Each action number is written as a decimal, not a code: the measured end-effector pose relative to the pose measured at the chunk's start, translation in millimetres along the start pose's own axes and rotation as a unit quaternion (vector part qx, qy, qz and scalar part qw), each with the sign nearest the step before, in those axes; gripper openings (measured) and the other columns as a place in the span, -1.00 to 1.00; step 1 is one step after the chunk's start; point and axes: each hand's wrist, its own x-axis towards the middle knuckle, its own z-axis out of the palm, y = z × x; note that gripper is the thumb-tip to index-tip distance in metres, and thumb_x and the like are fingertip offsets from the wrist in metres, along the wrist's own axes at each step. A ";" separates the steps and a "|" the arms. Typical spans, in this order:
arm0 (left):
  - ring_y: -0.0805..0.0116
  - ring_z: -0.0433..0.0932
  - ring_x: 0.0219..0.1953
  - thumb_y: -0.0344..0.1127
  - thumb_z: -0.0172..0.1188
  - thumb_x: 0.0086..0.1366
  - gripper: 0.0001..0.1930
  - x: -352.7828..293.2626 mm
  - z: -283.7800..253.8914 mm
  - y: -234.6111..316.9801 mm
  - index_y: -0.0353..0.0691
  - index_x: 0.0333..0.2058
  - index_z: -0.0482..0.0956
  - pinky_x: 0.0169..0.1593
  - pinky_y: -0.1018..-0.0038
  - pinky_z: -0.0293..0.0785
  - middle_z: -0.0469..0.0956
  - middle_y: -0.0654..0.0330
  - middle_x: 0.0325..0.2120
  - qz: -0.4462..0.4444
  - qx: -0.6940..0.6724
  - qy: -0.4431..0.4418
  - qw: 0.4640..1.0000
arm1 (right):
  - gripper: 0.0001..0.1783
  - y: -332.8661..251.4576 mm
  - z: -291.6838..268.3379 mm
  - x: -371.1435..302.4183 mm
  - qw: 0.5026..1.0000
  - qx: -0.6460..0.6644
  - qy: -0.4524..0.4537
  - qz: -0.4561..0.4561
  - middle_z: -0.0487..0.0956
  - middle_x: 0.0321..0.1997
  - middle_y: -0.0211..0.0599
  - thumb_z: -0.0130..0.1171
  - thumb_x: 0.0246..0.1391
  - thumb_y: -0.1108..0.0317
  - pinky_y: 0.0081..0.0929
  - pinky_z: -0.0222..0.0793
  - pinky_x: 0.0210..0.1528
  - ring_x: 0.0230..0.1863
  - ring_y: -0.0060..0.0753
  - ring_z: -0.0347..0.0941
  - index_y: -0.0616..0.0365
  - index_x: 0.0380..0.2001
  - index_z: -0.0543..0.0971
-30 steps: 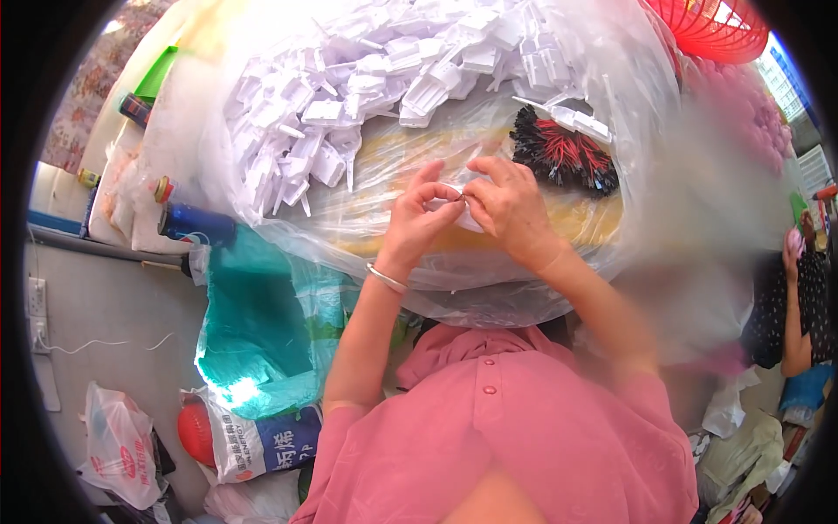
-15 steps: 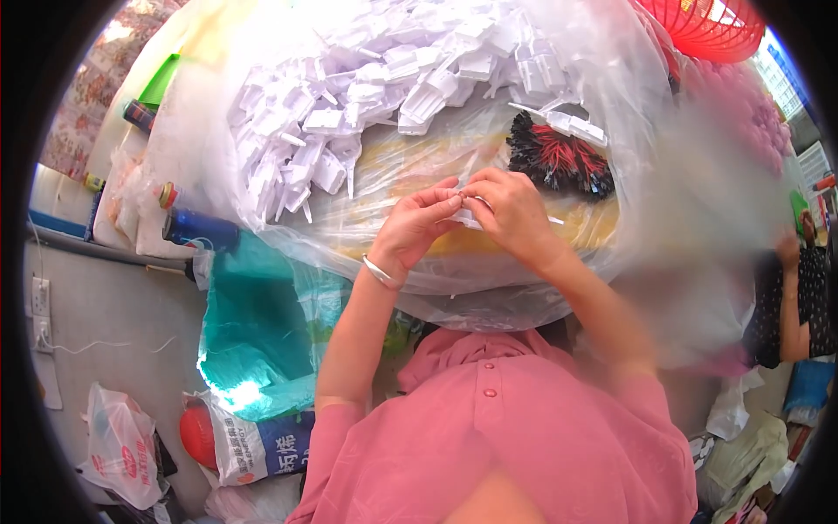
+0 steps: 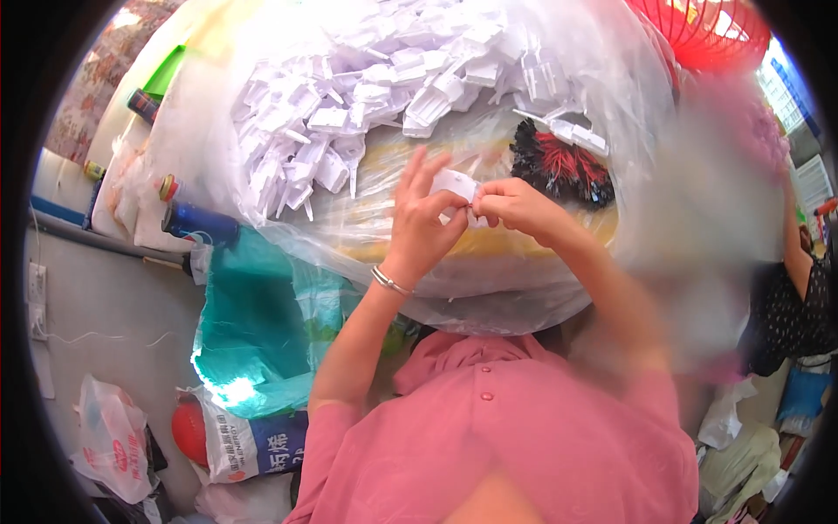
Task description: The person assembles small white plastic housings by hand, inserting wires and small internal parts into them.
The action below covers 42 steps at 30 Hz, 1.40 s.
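A round work surface spreads in front of the person, lined with crumpled clear plastic sheeting (image 3: 515, 301), a yellowish layer showing through. A heap of white plastic parts (image 3: 375, 96) fills its far and left side; a bundle of black and red wires (image 3: 563, 166) lies to the right.

Near the front edge, a white piece (image 3: 454, 182) sits between the hands, above the sheeting. The left hand (image 3: 422, 223) pinches it between thumb and forefinger, the other fingers raised and spread. The right hand (image 3: 522, 210) has its fingertips drawn together at the piece's edge — whether they grip it or something tiny, I cannot tell.

Around the surface are a red openwork basket (image 3: 711, 33), a blurred pink pile (image 3: 756, 140), a blue cylinder (image 3: 201, 224) and a teal bag (image 3: 253, 323) hanging at the left. Another person's dark dotted clothing (image 3: 786, 310) shows at the right.

Writing appears lower left: a white-and-blue sack (image 3: 253, 444) bears large printed characters (beside a red ball-like object (image 3: 188, 432)), and a white carrier bag (image 3: 113, 437) carries red print — small and partly creased.
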 end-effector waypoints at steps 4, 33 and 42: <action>0.06 0.35 0.09 -0.49 0.19 -0.05 -0.88 0.1 4.6 1.9 -0.20 -0.46 0.59 0.11 0.28 0.27 0.57 0.16 -0.30 -0.091 -0.164 -0.010 0.982 | -0.82 -3.2 -4.2 -0.2 0.998 -0.048 0.030 -0.036 0.42 -0.58 -0.46 0.00 -0.03 0.33 -0.65 0.18 -0.45 -0.53 -0.64 0.31 0.19 -0.52 0.52; 0.60 0.43 -0.33 -0.25 0.18 0.20 -0.78 -11.6 5.7 -17.0 -0.30 -0.32 0.59 -0.19 0.64 0.33 0.57 0.29 -0.36 -0.330 -0.584 -0.214 0.710 | -0.77 -8.8 -47.3 22.0 0.558 -0.634 0.066 -0.532 0.45 -0.23 -0.31 0.05 -0.15 0.45 -0.32 0.26 -0.05 -0.23 -0.33 0.39 0.10 -0.32 0.41; 0.59 0.43 -0.30 -0.24 0.12 0.22 -0.74 -10.3 -11.8 -16.4 -0.33 -0.28 0.59 -0.19 0.61 0.33 0.55 0.30 -0.38 -0.310 -0.548 -0.225 0.744 | -0.83 -18.5 -39.2 32.5 0.521 -0.641 0.085 -0.557 0.42 -0.24 -0.37 0.00 -0.08 0.39 -0.33 0.17 0.06 -0.29 -0.43 0.39 0.04 -0.33 0.37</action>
